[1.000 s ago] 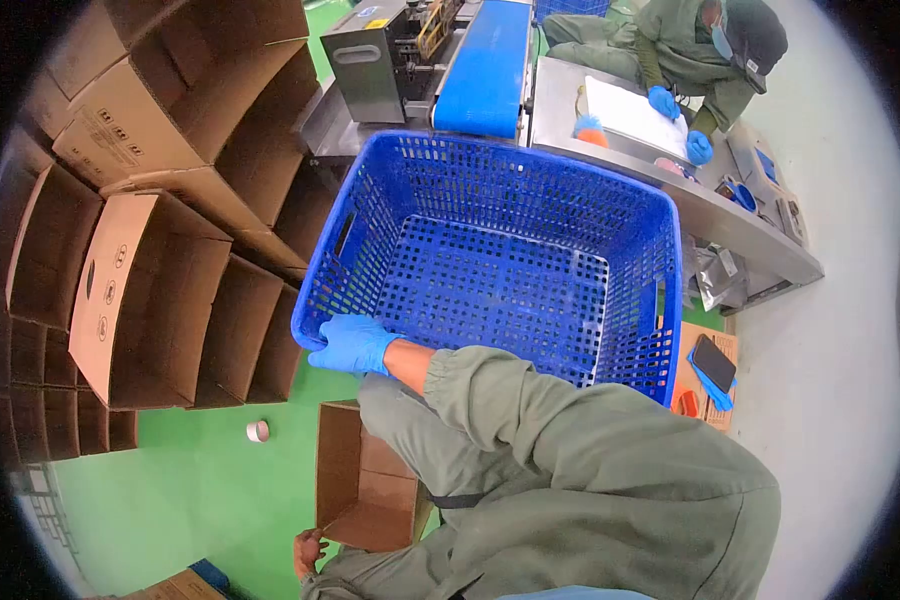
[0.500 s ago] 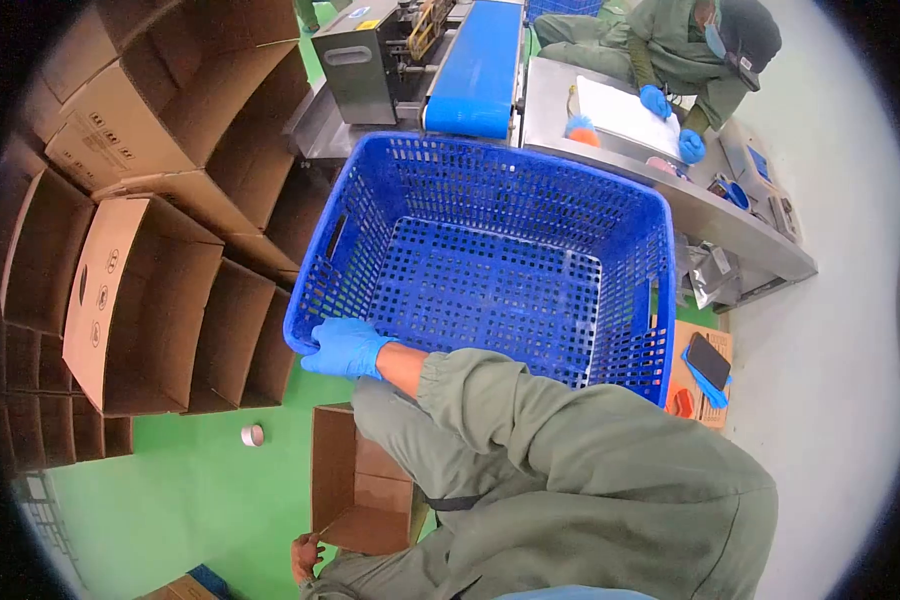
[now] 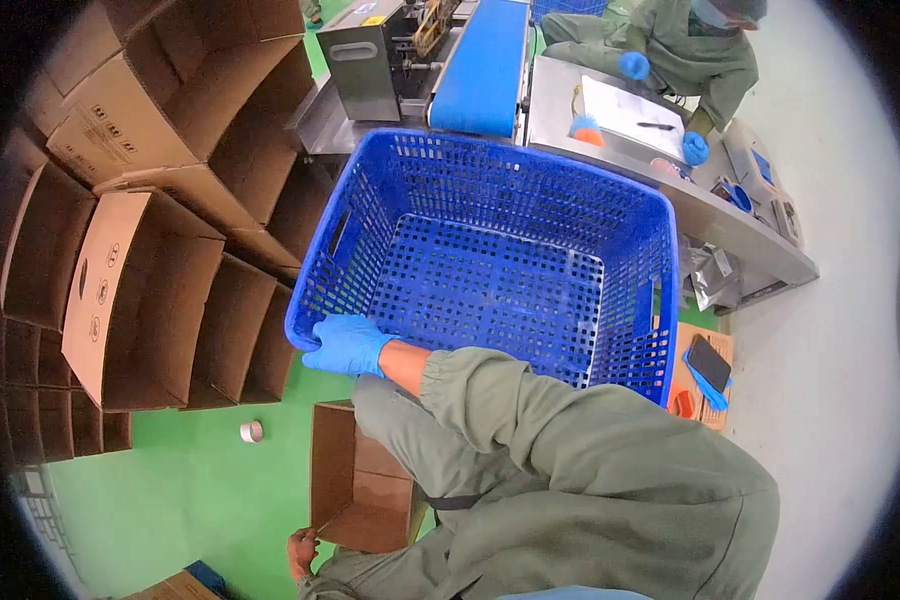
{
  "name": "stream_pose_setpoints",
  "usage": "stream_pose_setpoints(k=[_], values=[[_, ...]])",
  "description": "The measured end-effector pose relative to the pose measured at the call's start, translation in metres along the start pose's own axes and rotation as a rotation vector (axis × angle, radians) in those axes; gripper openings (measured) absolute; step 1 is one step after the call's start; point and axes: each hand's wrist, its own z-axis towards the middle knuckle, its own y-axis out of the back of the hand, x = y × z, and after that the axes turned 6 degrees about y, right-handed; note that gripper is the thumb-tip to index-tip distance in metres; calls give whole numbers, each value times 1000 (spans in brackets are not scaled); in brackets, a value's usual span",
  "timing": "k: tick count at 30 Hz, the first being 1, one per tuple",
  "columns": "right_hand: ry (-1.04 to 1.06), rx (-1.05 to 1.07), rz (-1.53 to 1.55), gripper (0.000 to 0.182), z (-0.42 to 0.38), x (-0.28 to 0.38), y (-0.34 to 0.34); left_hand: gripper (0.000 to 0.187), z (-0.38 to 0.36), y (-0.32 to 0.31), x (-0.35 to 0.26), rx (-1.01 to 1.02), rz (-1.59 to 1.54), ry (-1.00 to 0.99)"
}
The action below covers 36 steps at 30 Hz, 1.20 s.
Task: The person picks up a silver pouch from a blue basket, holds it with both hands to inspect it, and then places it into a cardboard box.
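Observation:
My right hand [image 3: 345, 346], in a blue glove, reaches across my body with its fingers wrapped over the near left rim of a large blue plastic crate [image 3: 500, 160]. The crate has perforated walls and nothing lies inside it. Low on the left, my bare left hand [image 3: 302, 553] is closed at the bottom corner of an open cardboard box [image 3: 332, 465]. Part of that box is hidden behind my leg.
Open cardboard boxes [image 3: 120, 300] are stacked on the left. A tape roll [image 3: 251, 431] lies on the green floor. Beyond the crate are a blue conveyor belt [image 3: 480, 70] and a steel table [image 3: 560, 90], where a co-worker sits by papers [image 3: 625, 110] and a pen [image 3: 656, 126].
The co-worker's one gloved hand has lifted off the papers, and a pen now shows lying there. My hands, the crate and the box look almost unchanged.

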Motion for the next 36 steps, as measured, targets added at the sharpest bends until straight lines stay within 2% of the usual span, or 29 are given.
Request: stream_pose_setpoints(k=[13,15,19,21,24,34,36], values=[[14,-63,15,50,-2,3,2,29,3,-2,3,-46,-53,-31],[-2,10,-2,52,-3,5,5,29,5,-4,2,-43,-3,41],[12,23,-28,51,-3,6,5,29,0,-7,4,-32,-39,17],[25,-44,-25,52,-2,4,2,30,3,-7,3,-22,42,65],[22,6,-23,51,-1,3,3,30,-9,-6,-10,12,94,106],[22,14,-20,50,1,0,1,28,-6,-10,-1,29,-41,58],[9,38,-27,50,2,0,0,28,-2,-8,1,-115,25,5]])
